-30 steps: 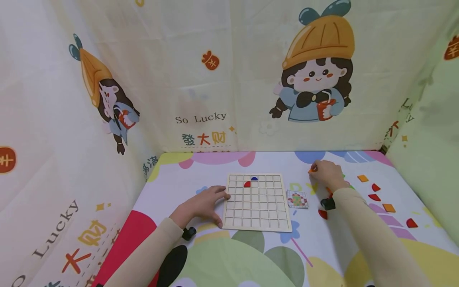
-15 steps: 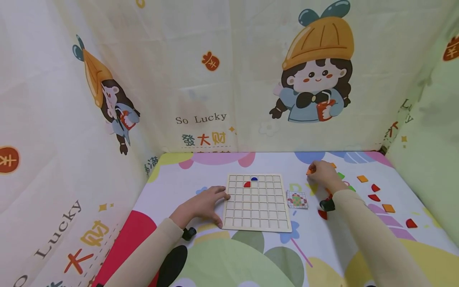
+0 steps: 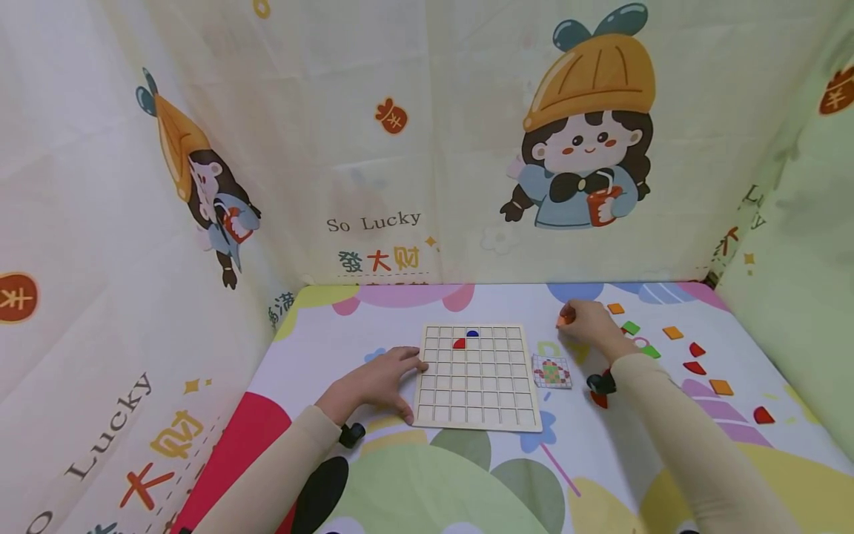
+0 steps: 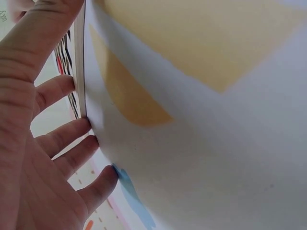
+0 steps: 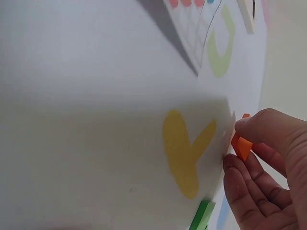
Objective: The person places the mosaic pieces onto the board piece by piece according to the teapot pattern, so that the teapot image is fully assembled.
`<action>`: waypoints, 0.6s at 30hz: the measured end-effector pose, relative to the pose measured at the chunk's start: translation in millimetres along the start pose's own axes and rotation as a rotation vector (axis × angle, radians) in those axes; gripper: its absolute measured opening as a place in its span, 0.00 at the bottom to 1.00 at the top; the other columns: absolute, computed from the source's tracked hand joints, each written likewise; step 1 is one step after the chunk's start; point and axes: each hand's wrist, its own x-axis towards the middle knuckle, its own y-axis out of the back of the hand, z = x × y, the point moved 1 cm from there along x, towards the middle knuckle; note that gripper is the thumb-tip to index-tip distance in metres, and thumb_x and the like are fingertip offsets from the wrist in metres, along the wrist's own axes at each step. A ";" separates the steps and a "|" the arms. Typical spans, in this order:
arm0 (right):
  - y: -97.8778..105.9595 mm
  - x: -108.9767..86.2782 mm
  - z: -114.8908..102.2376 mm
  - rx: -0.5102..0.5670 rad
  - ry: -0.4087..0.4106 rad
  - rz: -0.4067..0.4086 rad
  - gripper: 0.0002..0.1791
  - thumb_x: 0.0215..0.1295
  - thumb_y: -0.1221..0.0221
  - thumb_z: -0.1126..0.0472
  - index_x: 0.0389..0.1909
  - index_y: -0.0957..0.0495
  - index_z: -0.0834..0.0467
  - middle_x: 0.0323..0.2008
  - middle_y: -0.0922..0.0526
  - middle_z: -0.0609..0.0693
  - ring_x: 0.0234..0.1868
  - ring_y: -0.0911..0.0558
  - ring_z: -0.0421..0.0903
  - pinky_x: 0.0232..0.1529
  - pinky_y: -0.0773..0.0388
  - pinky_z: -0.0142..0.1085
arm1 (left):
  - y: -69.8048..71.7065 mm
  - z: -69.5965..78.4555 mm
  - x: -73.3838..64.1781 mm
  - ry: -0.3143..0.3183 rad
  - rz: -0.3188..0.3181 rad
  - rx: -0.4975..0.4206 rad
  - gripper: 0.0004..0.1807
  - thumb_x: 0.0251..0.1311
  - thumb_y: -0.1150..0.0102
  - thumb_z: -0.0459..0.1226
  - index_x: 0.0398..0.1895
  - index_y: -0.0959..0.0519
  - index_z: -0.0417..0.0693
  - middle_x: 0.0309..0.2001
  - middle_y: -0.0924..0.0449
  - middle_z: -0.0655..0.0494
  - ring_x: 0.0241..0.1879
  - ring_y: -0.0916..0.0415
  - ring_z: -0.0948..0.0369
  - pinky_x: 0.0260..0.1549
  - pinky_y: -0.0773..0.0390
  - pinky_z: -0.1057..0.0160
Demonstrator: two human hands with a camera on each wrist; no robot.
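Head: left hand [image 3: 379, 380] spread at left edge of grid board [image 3: 474, 382]; red quarter-round [image 3: 459, 343] and blue half-round [image 3: 473, 334] on it. Right hand [image 3: 590, 326] has orange piece [image 3: 565, 320] right of the board, beyond pattern card [image 3: 551, 371]. Reads as the fetch step.

Left wrist: fingers apart, nothing gripped; probably steadying the board.

Right wrist: thumb and fingertips pinch the orange piece, tilted. Next move likely calls for carrying it left, levelling, picking a cell per card.
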 end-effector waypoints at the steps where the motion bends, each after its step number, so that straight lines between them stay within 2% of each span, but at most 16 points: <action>1: -0.9 -0.2 -2.0 0.007 0.002 -0.006 0.17 0.66 0.35 0.62 0.51 0.22 0.67 0.47 0.18 0.64 0.45 0.23 0.58 0.55 0.22 0.53 | -0.1 -0.1 0.0 0.001 0.000 -0.001 0.55 0.36 0.19 0.65 0.71 0.28 0.60 0.80 0.43 0.48 0.79 0.44 0.48 0.72 0.32 0.48; 11: -11.5 1.0 -19.6 0.034 0.058 -0.037 0.17 0.67 0.35 0.61 0.53 0.22 0.65 0.52 0.17 0.64 0.50 0.22 0.60 0.61 0.23 0.56 | -0.3 1.2 0.0 0.007 -0.004 -0.002 0.55 0.36 0.18 0.64 0.71 0.28 0.59 0.80 0.43 0.48 0.79 0.45 0.47 0.73 0.33 0.47; 18: -14.6 0.9 -35.5 0.016 0.113 -0.039 0.17 0.66 0.35 0.60 0.51 0.21 0.63 0.50 0.16 0.62 0.49 0.20 0.58 0.59 0.22 0.54 | 0.4 2.1 -0.6 0.012 -0.009 -0.003 0.55 0.36 0.18 0.64 0.72 0.28 0.60 0.80 0.44 0.49 0.79 0.45 0.48 0.73 0.33 0.49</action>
